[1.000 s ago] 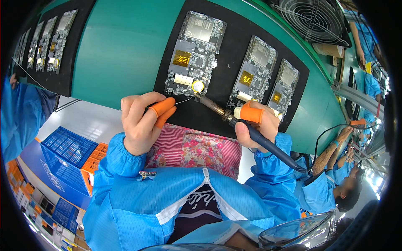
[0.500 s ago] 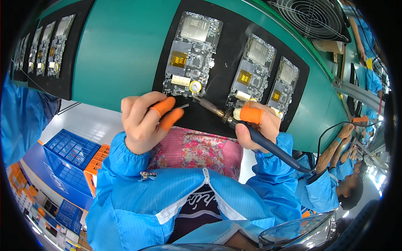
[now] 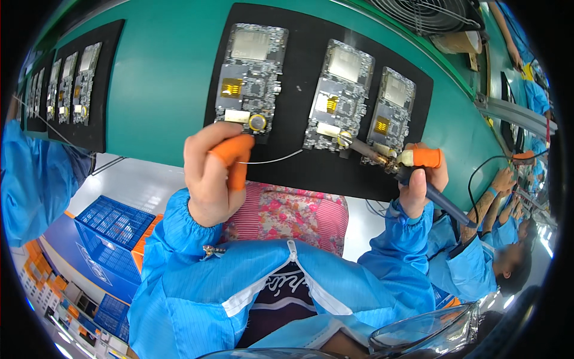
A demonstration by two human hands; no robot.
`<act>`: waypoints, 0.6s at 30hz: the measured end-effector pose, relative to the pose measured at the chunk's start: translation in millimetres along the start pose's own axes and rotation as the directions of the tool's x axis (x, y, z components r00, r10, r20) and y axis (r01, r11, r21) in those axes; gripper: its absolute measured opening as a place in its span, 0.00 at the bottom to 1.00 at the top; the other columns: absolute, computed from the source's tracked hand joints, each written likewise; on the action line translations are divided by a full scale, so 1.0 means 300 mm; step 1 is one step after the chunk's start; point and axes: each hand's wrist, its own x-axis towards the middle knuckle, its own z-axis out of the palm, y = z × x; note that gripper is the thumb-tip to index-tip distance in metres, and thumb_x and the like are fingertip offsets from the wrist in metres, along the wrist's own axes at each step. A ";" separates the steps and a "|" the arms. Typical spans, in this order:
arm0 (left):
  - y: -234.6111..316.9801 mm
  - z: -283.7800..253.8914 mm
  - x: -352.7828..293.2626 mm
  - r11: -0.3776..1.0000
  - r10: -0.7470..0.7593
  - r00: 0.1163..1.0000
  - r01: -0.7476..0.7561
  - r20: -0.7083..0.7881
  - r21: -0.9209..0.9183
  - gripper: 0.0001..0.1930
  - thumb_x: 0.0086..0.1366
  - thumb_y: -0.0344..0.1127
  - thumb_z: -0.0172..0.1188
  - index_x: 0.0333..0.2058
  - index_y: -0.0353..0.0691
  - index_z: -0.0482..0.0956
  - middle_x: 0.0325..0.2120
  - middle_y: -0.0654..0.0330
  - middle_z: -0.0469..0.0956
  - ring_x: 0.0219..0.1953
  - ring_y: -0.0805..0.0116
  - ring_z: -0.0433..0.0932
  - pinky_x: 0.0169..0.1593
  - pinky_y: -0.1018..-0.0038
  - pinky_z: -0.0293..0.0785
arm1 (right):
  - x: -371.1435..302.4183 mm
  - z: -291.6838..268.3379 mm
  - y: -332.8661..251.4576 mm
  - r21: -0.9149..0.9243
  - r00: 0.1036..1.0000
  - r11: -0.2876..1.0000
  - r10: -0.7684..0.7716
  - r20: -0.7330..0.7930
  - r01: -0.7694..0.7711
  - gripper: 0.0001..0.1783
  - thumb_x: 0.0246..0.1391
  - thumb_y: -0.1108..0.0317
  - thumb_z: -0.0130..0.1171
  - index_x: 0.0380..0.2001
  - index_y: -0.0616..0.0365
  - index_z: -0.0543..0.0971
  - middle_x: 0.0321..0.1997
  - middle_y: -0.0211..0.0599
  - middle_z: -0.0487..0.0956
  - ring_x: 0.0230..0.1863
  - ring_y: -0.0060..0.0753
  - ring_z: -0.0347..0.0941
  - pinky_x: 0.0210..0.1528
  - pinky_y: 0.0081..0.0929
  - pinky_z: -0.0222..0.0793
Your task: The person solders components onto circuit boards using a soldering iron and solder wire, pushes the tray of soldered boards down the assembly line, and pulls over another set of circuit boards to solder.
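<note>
My left hand (image 3: 212, 173), with orange finger cots, is closed on a thin silvery solder wire (image 3: 272, 161). The wire reaches rightward over the black mat (image 3: 287, 128) from the lower end of the left circuit board (image 3: 251, 84). Gripped in my right hand (image 3: 423, 176) is a soldering iron (image 3: 445, 202) with a dark blue handle. Its tip meets or hovers over the lower end of the middle circuit board (image 3: 339, 90), by a round coin cell (image 3: 345, 139); contact is unclear. Another coin cell (image 3: 257, 122) sits on the left board. The iron partly covers the right circuit board (image 3: 393, 107).
The mat lies on a green bench (image 3: 161, 90). More boards sit on another black mat (image 3: 95, 128) at far left. A fan (image 3: 421, 15) stands at the back right. Blue crates (image 3: 113, 221) are below left. Co-workers in blue are on both sides.
My right hand has moved the iron rightward from the left board's lower end to the middle board's. My left hand stays near the left board, and more wire now shows. The view has shifted slightly.
</note>
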 end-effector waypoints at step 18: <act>0.123 0.142 0.010 0.995 0.043 0.973 -0.020 0.227 -0.101 0.14 0.39 0.22 0.69 0.28 0.31 0.76 0.33 0.55 0.72 0.34 0.63 0.74 0.34 0.75 0.73 | 0.031 -0.061 0.102 0.020 0.926 0.929 -0.371 0.075 0.371 0.12 0.42 0.66 0.56 0.22 0.67 0.74 0.17 0.42 0.72 0.10 0.30 0.63 0.14 0.23 0.56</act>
